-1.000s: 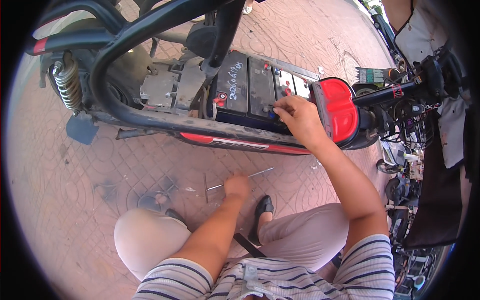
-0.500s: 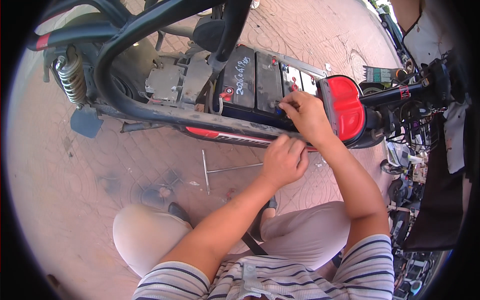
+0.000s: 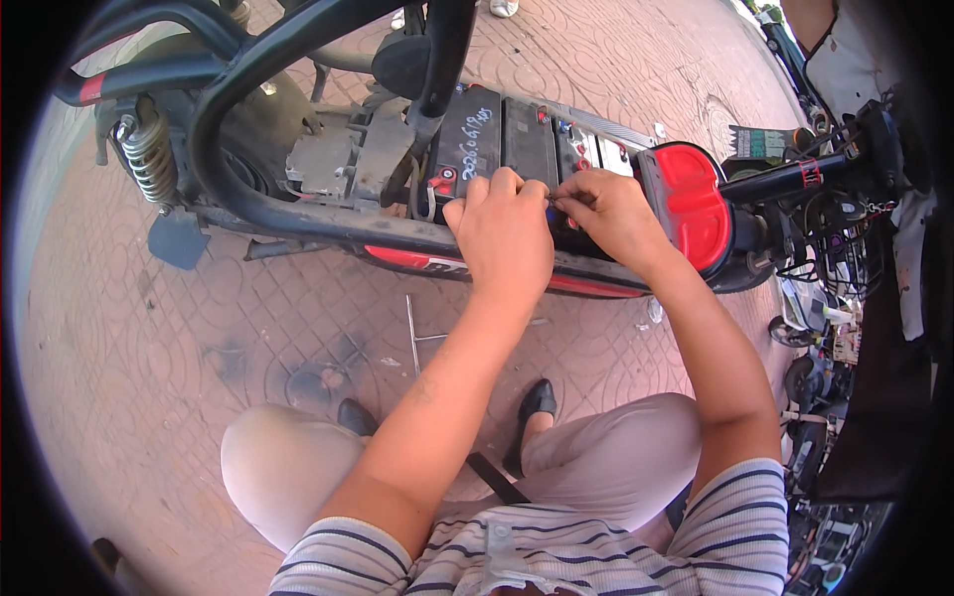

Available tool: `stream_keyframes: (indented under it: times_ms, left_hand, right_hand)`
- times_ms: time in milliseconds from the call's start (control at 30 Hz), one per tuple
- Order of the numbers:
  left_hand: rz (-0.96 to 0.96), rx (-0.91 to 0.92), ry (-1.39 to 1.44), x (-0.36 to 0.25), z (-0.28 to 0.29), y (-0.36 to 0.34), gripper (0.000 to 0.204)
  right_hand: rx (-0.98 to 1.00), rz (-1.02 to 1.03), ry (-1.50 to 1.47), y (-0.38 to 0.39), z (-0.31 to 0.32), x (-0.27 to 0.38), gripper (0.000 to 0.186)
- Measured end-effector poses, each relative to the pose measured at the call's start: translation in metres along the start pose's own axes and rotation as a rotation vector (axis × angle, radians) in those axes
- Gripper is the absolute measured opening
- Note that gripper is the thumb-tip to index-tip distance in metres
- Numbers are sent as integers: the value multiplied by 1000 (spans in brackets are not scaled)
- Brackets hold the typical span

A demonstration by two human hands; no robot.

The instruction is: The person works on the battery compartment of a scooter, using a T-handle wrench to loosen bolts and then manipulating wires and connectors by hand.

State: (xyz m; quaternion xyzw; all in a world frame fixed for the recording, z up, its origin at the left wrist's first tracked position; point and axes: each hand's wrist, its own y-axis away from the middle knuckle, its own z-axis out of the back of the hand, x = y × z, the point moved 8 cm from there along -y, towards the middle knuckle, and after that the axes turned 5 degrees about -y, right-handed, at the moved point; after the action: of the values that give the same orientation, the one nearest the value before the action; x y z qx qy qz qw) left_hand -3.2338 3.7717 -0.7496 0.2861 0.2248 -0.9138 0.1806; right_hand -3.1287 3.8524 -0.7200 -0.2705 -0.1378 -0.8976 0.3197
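Both of the person's hands are at a row of batteries set in the low middle bay of a black-framed scooter [image 3: 338, 223], which lies across the upper part of the view. The left hand [image 3: 504, 238] reaches over the near edge of the bay, back upward and fingers bent, covering the near parts of a black battery with white handwriting on top [image 3: 481, 124] and the plain black battery [image 3: 530, 144] to its right; its fingertips are hidden, so I cannot tell whether it is pinching anything. The right hand [image 3: 614, 221] comes in from the right, thumb and forefinger brought close together at the near end of the plain black battery, just beside the left hand's fingers (whatever may be between the tips is too small to make out). A little blue shows just below those fingertips. To the left of the left hand, a red terminal piece [image 3: 445, 177] sits on the written-on battery. Farther right are batteries with pale tops [image 3: 613, 154], then a red molded panel [image 3: 691, 199]. At the scooter's left end stand a coiled spring [image 3: 147, 164] and a dark mudflap [image 3: 179, 241]. On the patterned paving [image 3: 268, 318] below, near the left forearm, lies a T-shaped metal tool [image 3: 412, 333], partly covered by that arm.
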Motion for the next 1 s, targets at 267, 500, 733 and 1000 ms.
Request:
stream_keyframes:
  times_ms: [267, 500, 733, 1000]
  left_hand:
    - [-139, 138, -111, -3, -6, -31, 4]
    - [-123, 93, -43, 7, -9, -33, 8]
    - [-80, 159, 23, 13, -6, -35, 7]
    - [-65, 224, -25, 10, -11, -35, 3]
  right_hand:
    - [55, 66, 167, -4, -1, 11, 12]
    - [66, 34, 214, -4, -3, 12, 13]
    - [125, 60, 291, -10, -6, 18, 14]
    - [152, 47, 325, -6, -12, 20, 13]
